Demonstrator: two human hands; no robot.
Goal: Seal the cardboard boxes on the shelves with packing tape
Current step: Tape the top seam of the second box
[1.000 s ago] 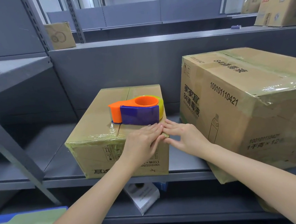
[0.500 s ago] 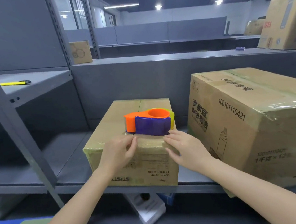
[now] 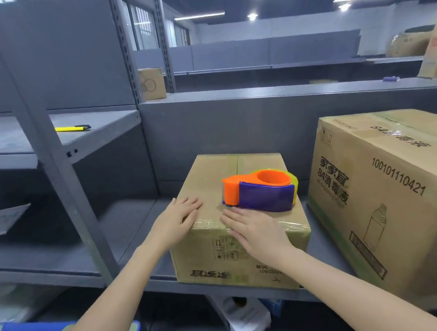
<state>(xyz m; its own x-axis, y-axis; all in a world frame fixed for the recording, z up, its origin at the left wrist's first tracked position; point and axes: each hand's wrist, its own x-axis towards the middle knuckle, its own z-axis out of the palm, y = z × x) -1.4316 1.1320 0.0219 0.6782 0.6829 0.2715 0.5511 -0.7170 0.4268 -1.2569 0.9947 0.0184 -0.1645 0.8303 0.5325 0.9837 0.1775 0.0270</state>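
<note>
Both open hands, left hand [image 3: 177, 220] and right hand [image 3: 255, 231], press flat on the small box [image 3: 210, 174]; the tape dispenser [image 3: 261, 191] hides its seam's near end.

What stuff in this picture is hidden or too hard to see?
Head view only:
- Small box: what's inside; closed flaps hide it.
- Big box: right side cut off by the picture's edge.
- Tape dispenser: the tape roll, mostly behind its purple cover.
- White package below: shadowed by the shelf.
</note>
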